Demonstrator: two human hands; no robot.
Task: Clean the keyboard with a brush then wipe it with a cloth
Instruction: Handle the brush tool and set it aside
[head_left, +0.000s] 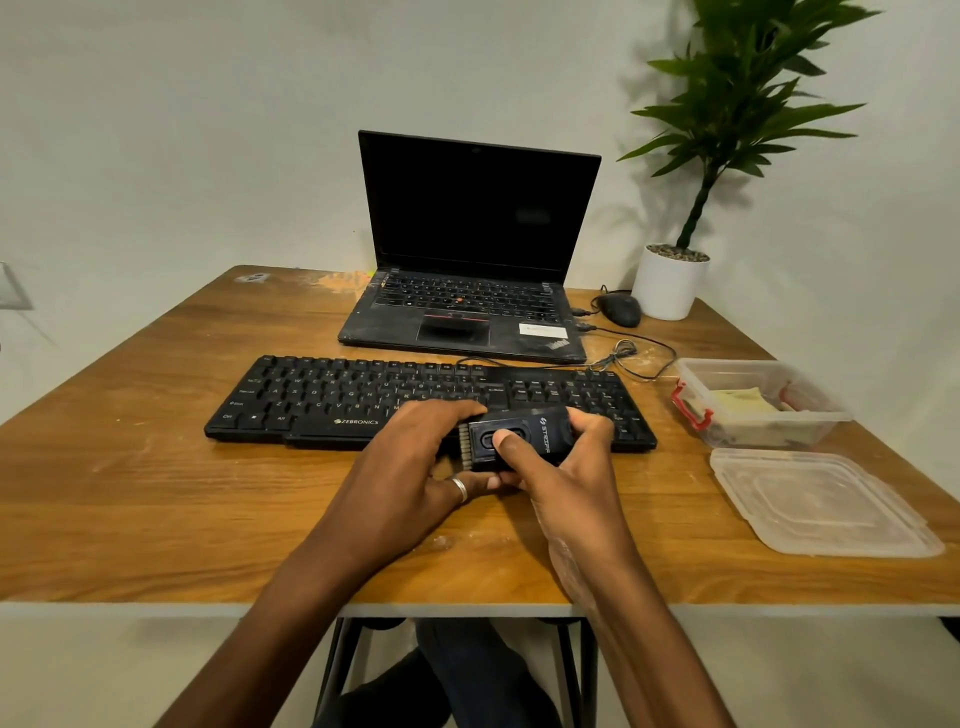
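Observation:
A black Zebronics keyboard (332, 397) lies flat across the middle of the wooden table (156, 493). Just in front of its near edge, both hands hold a black block-shaped brush (524, 435) with pale bristles showing at its left end. My right hand (563, 475) grips the brush body, thumb pressed on its top panel. My left hand (415, 462), wearing a ring, curls its fingers over the bristle end and the brush's far side. A yellowish cloth (740, 401) lies folded in a clear plastic box (810, 421) at the right.
An open black laptop (467, 291) stands behind the keyboard. A black mouse (619, 309) and a white potted plant (670, 283) sit at the back right, with cables trailing between. The box's clear lid (815, 501) lies near the right front edge.

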